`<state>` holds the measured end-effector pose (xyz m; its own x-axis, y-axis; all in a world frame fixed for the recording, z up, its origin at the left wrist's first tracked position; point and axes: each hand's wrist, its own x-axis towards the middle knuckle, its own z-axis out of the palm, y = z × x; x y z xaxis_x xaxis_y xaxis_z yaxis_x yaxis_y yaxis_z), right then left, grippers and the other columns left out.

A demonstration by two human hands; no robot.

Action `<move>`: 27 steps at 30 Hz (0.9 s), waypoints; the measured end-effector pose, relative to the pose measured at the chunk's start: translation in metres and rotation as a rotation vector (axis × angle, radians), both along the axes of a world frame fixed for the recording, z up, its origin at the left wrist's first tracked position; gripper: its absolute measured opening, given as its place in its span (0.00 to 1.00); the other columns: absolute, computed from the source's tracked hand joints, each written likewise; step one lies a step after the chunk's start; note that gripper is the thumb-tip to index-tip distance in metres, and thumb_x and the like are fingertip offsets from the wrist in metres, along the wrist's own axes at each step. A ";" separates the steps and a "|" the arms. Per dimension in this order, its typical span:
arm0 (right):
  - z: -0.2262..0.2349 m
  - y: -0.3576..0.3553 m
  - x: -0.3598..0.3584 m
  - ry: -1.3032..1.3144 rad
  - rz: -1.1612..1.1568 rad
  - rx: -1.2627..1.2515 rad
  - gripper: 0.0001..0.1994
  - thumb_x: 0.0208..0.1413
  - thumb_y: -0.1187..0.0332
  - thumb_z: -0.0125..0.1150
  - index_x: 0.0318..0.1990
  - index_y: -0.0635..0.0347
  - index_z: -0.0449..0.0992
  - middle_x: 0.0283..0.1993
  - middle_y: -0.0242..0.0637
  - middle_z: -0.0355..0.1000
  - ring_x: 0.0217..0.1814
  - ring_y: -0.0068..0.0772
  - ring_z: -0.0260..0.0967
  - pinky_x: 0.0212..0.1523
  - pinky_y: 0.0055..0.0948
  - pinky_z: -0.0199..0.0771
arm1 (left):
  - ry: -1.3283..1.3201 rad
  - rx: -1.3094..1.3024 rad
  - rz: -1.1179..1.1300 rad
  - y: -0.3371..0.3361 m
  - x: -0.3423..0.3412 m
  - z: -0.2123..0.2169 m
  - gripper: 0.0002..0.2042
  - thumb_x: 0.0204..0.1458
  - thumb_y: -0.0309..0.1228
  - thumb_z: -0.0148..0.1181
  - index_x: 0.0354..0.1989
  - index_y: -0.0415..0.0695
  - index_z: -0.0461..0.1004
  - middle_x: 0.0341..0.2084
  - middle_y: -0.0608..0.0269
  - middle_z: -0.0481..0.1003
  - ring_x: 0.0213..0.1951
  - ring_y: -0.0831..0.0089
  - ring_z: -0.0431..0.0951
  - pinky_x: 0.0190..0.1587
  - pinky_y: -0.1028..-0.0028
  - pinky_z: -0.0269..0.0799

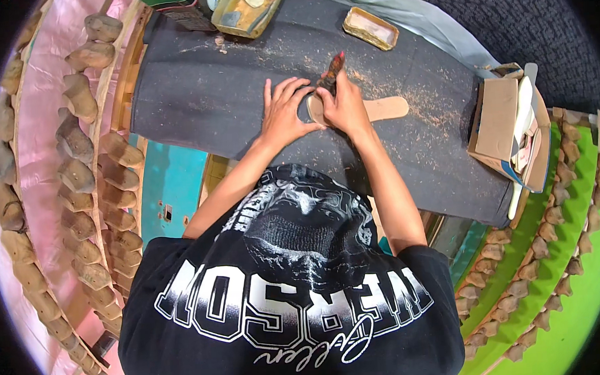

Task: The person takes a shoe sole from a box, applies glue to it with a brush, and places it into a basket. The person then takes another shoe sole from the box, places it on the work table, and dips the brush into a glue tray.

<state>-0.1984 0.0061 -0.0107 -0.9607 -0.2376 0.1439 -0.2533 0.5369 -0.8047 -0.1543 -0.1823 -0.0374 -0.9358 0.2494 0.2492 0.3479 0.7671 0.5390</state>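
A tan, insole-shaped piece [387, 108] lies on the dark cloth-covered table [220, 83]. My right hand [345, 107] is closed around a dark, mottled hand tool with a red end [335, 66], above the piece's left part. Which kind of tool it is, and its working end, I cannot make out under the hand. To the left, my left hand [286, 112] rests with fingers spread on the cloth, its thumb reaching the piece's left edge. Between them the two hands partly cover the piece.
Pale shavings [438, 112] lie scattered to the right. A cardboard box [494, 119] with long, flat pieces stands at the right edge. At the back are a small shallow tray [389, 45] and a yellowish container [222, 23]. Racks of wooden shoe lasts [78, 97] flank both sides.
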 end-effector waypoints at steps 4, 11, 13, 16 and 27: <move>0.009 0.003 0.002 0.060 0.105 0.041 0.36 0.59 0.72 0.67 0.75 0.66 0.61 0.49 0.62 0.80 0.52 0.71 0.78 0.53 0.55 0.78 | -0.026 0.038 0.025 0.001 0.002 -0.002 0.52 0.29 0.55 0.85 0.68 0.49 0.72 0.68 0.64 0.71 0.74 0.58 0.63 0.79 0.37 0.36; 0.013 -0.006 -0.001 0.105 0.166 0.073 0.33 0.59 0.71 0.67 0.71 0.68 0.63 0.46 0.66 0.79 0.50 0.74 0.77 0.51 0.57 0.78 | -0.014 0.057 0.026 -0.001 0.002 -0.003 0.52 0.29 0.55 0.85 0.68 0.49 0.72 0.68 0.64 0.70 0.74 0.59 0.63 0.80 0.38 0.36; 0.018 -0.002 -0.014 0.027 0.155 0.045 0.33 0.59 0.70 0.68 0.71 0.69 0.63 0.46 0.66 0.79 0.50 0.75 0.77 0.51 0.57 0.78 | -0.020 0.048 0.019 0.000 0.000 -0.003 0.52 0.30 0.55 0.85 0.69 0.48 0.71 0.68 0.64 0.70 0.74 0.59 0.64 0.80 0.38 0.35; 0.016 -0.003 -0.011 -0.045 0.119 0.031 0.33 0.59 0.70 0.68 0.70 0.69 0.64 0.44 0.67 0.79 0.49 0.75 0.77 0.50 0.57 0.78 | -0.014 0.053 0.026 -0.001 0.002 -0.003 0.53 0.29 0.55 0.85 0.69 0.47 0.72 0.68 0.64 0.70 0.74 0.60 0.64 0.80 0.39 0.35; 0.028 -0.004 -0.002 -0.088 0.165 0.080 0.17 0.58 0.69 0.73 0.50 0.66 0.76 0.32 0.52 0.79 0.29 0.49 0.78 0.35 0.43 0.77 | -0.030 0.038 0.016 -0.003 0.001 0.002 0.51 0.28 0.54 0.85 0.67 0.48 0.74 0.68 0.65 0.70 0.74 0.61 0.63 0.80 0.38 0.35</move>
<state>-0.2001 0.0018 0.0174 -0.9160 -0.3996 0.0350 -0.2731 0.5573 -0.7841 -0.1534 -0.1850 -0.0357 -0.9470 0.2249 0.2296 0.3185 0.7514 0.5779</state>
